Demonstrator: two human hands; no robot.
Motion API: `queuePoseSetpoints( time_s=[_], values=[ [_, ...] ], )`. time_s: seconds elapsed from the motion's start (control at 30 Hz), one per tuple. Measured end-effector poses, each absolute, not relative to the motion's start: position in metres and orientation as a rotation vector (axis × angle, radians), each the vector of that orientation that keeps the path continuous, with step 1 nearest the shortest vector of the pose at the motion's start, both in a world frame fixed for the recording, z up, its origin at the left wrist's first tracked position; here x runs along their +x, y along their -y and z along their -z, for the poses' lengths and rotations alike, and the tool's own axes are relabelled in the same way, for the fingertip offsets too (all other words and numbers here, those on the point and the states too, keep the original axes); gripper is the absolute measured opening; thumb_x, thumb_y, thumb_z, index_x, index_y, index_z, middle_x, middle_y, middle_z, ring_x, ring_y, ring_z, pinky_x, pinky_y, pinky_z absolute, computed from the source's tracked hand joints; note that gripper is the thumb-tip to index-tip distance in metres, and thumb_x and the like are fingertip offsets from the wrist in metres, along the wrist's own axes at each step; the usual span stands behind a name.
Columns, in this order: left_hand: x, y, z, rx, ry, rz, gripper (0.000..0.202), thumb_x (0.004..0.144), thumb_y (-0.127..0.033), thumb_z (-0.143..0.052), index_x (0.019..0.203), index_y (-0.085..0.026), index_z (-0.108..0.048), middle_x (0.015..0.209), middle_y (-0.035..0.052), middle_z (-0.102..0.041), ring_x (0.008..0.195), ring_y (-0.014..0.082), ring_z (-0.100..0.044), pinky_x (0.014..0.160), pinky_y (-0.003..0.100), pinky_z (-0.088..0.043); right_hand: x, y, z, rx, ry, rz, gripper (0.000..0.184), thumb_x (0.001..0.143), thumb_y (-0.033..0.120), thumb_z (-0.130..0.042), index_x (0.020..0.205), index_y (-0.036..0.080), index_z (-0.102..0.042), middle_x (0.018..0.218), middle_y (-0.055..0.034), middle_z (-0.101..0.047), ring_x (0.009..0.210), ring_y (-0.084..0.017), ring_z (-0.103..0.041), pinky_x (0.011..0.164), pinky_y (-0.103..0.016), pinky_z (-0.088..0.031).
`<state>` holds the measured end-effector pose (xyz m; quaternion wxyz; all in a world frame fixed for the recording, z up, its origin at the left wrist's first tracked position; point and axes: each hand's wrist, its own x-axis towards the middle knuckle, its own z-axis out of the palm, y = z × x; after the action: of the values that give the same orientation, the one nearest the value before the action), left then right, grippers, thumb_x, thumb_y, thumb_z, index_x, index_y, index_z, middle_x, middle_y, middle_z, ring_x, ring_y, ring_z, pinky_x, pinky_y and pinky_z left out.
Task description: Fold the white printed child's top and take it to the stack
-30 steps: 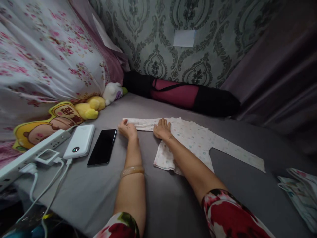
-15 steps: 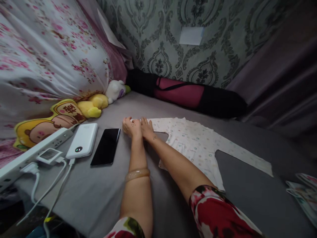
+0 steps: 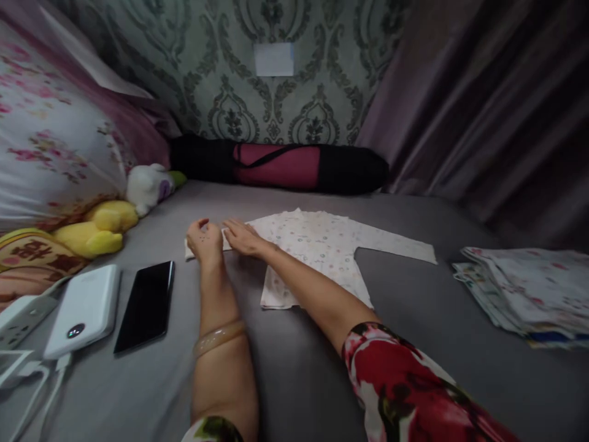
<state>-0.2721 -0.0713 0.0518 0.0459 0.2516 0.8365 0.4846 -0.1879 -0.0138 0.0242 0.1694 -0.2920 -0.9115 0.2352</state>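
Note:
A small white long-sleeved shirt (image 3: pixel 313 242) with a tiny print lies spread flat on the grey sheet, its sleeves out to both sides. My left hand (image 3: pixel 205 239), fingers curled, is on the end of the left sleeve; a bit of cuff shows beyond it, and the fingertips are partly hidden. Just beside it, my right hand (image 3: pixel 243 237) lies flat on the same sleeve with fingers stretched out. My right forearm crosses over the shirt's lower hem.
Left of my arms are a black phone (image 3: pixel 145 307), a white power bank (image 3: pixel 85 310), a power strip (image 3: pixel 23 322) and plush toys (image 3: pixel 96 230). Folded cloths (image 3: pixel 534 291) are stacked at the right. Along the wall lies a long black and dark-pink bag (image 3: pixel 280 164).
The view has turned to the right, bringing the folded stack further in. My right hand has come off the left hand's side slightly, and the sleeve's cuff now shows past my left hand.

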Motion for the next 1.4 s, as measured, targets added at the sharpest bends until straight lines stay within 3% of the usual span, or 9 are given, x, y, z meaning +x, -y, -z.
queuePoseSetpoints(
  time_s=[0.13, 0.23, 0.37, 0.53, 0.7, 0.9, 1.1, 1.27, 1.4],
  values=[
    [-0.251, 0.061, -0.052, 0.987, -2.425, -1.419, 0.039, 0.079, -0.017, -0.045, 0.110, -0.010, -0.068, 0.108, 0.0137, -0.070, 0.104, 0.0253, -0.065, 0.097, 0.037, -0.048, -0.091, 0.008, -0.026, -1.128, 2.487, -0.604, 0.049, 0.098, 0.028, -0.039, 0.145, 0.012, -0.043, 0.156, -0.0131, -0.035, 0.146, -0.024, -0.027, 0.120, -0.047, -0.020],
    [-0.227, 0.057, -0.054, 1.203, -2.271, -1.284, 0.038, 0.081, -0.019, -0.045, 0.108, -0.009, -0.068, 0.105, 0.0141, -0.072, 0.102, 0.0245, -0.066, 0.094, 0.035, -0.049, -0.008, 0.005, -0.022, -1.216, 2.329, -0.512, 0.046, 0.093, 0.018, -0.043, 0.138, 0.007, -0.051, 0.149, -0.0170, -0.045, 0.141, -0.022, -0.038, 0.117, -0.037, -0.028],
    [-0.190, 0.053, -0.063, 1.478, -2.075, -1.091, 0.036, 0.082, -0.023, -0.046, 0.106, -0.010, -0.069, 0.102, 0.0123, -0.072, 0.096, 0.0225, -0.066, 0.087, 0.033, -0.050, 0.083, 0.004, -0.021, -1.422, 2.050, -0.449, 0.036, 0.091, 0.015, -0.044, 0.122, 0.016, -0.064, 0.122, -0.0104, -0.068, 0.112, -0.019, -0.063, 0.101, -0.035, -0.047],
    [-0.118, 0.061, -0.078, 1.955, -1.725, -0.809, 0.027, 0.081, -0.021, -0.047, 0.094, -0.013, -0.070, 0.087, 0.0085, -0.073, 0.081, 0.0194, -0.065, 0.077, 0.029, -0.049, 0.140, 0.012, -0.024, -1.581, 1.960, -0.442, 0.026, 0.087, 0.014, -0.052, 0.104, 0.016, -0.071, 0.100, -0.0076, -0.075, 0.094, -0.019, -0.068, 0.089, -0.033, -0.051],
    [-0.035, 0.096, -0.075, 2.310, -1.313, -0.320, 0.019, 0.084, -0.021, -0.051, 0.090, -0.018, -0.069, 0.084, 0.0047, -0.071, 0.076, 0.0166, -0.064, 0.071, 0.025, -0.047, 0.154, 0.015, -0.021, -1.567, 2.075, -0.437, 0.027, 0.086, 0.013, -0.053, 0.104, 0.017, -0.072, 0.103, -0.0071, -0.074, 0.096, -0.019, -0.066, 0.090, -0.032, -0.049],
    [0.000, 0.135, -0.066, 2.510, -1.281, -0.072, 0.024, 0.083, -0.039, -0.065, 0.095, -0.019, -0.064, 0.099, 0.0077, -0.068, 0.094, 0.0222, -0.063, 0.080, 0.029, -0.050, 0.155, 0.014, -0.025, -1.591, 2.318, -0.323, 0.027, 0.089, 0.018, -0.054, 0.112, 0.018, -0.070, 0.114, -0.0083, -0.067, 0.101, -0.018, -0.062, 0.089, -0.028, -0.047],
    [0.004, 0.151, -0.065, 2.540, -1.471, -0.006, 0.021, 0.087, -0.021, -0.054, 0.107, -0.014, -0.057, 0.104, 0.0137, -0.065, 0.099, 0.0247, -0.062, 0.086, 0.035, -0.050, 0.154, 0.015, -0.026, -1.579, 2.397, -0.224, 0.024, 0.095, 0.025, -0.050, 0.110, 0.023, -0.070, 0.117, -0.0059, -0.064, 0.106, -0.020, -0.060, 0.087, -0.028, -0.046],
    [0.018, 0.161, -0.063, 2.518, -1.649, 0.028, 0.023, 0.087, -0.010, -0.044, 0.103, -0.011, -0.060, 0.102, 0.0161, -0.064, 0.099, 0.0262, -0.063, 0.083, 0.035, -0.052, 0.154, 0.018, -0.020, -1.516, 2.462, -0.090, 0.030, 0.100, 0.024, -0.039, 0.113, 0.022, -0.067, 0.118, -0.0078, -0.062, 0.110, -0.020, -0.057, 0.089, -0.029, -0.045],
    [0.021, 0.159, -0.057, 2.502, -1.694, -0.073, 0.021, 0.087, -0.011, -0.044, 0.097, -0.012, -0.063, 0.098, 0.0155, -0.066, 0.095, 0.0256, -0.064, 0.080, 0.034, -0.051, 0.156, 0.019, -0.020, -1.508, 2.540, -0.049, 0.035, 0.100, 0.017, -0.034, 0.117, 0.021, -0.064, 0.121, -0.0101, -0.059, 0.114, -0.021, -0.055, 0.091, -0.032, -0.044]
  ],
)
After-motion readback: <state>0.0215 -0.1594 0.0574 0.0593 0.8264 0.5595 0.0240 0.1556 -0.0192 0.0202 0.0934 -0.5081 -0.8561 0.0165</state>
